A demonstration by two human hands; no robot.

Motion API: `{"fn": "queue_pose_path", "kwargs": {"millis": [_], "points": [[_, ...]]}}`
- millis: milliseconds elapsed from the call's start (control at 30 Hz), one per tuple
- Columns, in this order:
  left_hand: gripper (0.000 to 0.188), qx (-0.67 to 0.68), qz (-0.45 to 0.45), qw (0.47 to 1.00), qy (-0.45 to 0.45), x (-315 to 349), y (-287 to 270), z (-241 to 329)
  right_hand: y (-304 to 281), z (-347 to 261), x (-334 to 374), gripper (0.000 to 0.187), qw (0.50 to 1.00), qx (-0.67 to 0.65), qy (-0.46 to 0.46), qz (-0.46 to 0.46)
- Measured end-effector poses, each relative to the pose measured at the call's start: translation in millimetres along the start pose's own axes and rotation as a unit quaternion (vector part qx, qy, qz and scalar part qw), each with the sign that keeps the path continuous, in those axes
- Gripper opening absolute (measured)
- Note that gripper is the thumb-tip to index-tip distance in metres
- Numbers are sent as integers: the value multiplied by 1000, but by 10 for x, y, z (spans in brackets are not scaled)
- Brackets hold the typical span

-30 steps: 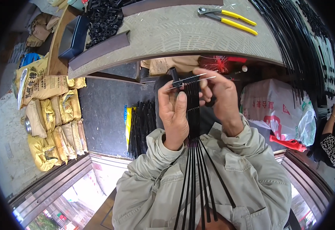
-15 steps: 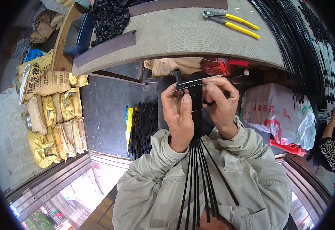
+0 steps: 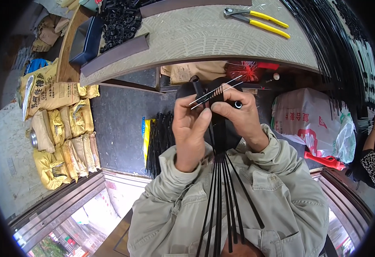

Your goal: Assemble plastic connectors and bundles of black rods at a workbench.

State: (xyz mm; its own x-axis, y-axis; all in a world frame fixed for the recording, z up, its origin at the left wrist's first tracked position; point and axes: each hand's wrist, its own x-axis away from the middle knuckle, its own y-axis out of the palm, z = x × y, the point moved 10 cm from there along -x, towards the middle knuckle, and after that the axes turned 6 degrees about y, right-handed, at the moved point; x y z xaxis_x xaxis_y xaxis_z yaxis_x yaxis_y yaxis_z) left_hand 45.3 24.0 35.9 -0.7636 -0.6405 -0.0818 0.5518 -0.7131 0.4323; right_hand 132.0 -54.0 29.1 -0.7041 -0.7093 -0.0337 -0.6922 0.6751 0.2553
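Both my hands work in front of my chest on a flat bundle of thin black rods (image 3: 219, 130) that fans out down over my jacket. Thin bright metal wires (image 3: 229, 82) run slantwise across the rods' upper ends, which sit side by side along them. My left hand (image 3: 190, 137) is closed, thumb and fingers pinching the wires' lower left end beside a black tube (image 3: 197, 87) that sticks up. My right hand (image 3: 244, 115) is closed too, its thumb against the rods' ends. A dark round piece with a pale ring (image 3: 238, 104) shows at its fingers.
A workbench (image 3: 187, 40) ahead bears yellow-handled pliers (image 3: 258, 22), small black parts (image 3: 121, 23) and long black rods (image 3: 312, 38). Sacks (image 3: 63, 128) are stacked left, more rods (image 3: 160, 141) stand beside me, a white bag (image 3: 301, 118) lies right. Another person's arm (image 3: 371, 139) shows far right.
The wires have tilted more steeply, their right end rising. The rods' ends are now bunched at a slant, and my right thumb has moved left and down onto them.
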Motion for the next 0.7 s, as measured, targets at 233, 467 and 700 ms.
{"fn": "queue_pose_path", "kwargs": {"millis": [233, 467, 700], "points": [[22, -12, -29, 1000, 0, -142, -219, 75, 113, 0, 60, 8, 997, -28, 65, -22], [25, -50, -29, 998, 9, -97, -216, 97, 186, -146, 124, 13, 996, 83, 4, 21], [28, -6, -24, 1000, 18, -93, -202, 43, 203, 20, 100, 16, 997, -54, 40, 22]]}}
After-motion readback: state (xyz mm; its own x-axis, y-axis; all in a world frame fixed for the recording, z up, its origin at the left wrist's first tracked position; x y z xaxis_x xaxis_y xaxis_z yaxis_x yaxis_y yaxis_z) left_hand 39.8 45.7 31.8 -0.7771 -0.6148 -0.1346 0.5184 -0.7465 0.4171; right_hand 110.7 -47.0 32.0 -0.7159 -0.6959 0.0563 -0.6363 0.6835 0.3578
